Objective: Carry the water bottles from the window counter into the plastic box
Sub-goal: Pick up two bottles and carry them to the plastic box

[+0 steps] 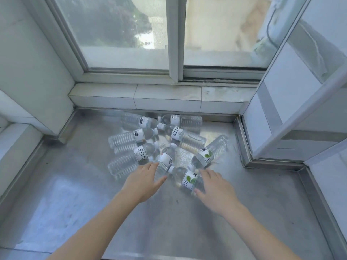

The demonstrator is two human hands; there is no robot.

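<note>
Several clear water bottles with white labels lie on their sides in a loose cluster on the steel window counter (75, 194). My left hand (141, 182) reaches over the near end of one bottle (165, 160), fingers spread around it but not closed. My right hand (214, 188) is open against the base end of another bottle (185, 178) with a green leaf label. Further bottles lie behind, such as one at the back left (139, 121) and one at the right (210, 152). The plastic box is not in view.
A tiled ledge (161, 98) and a closed window (174, 38) stand behind the bottles. A white wall corner (32, 87) juts in at the left and a white cabinet (293, 102) at the right. The counter has a raised steel rim (244, 147).
</note>
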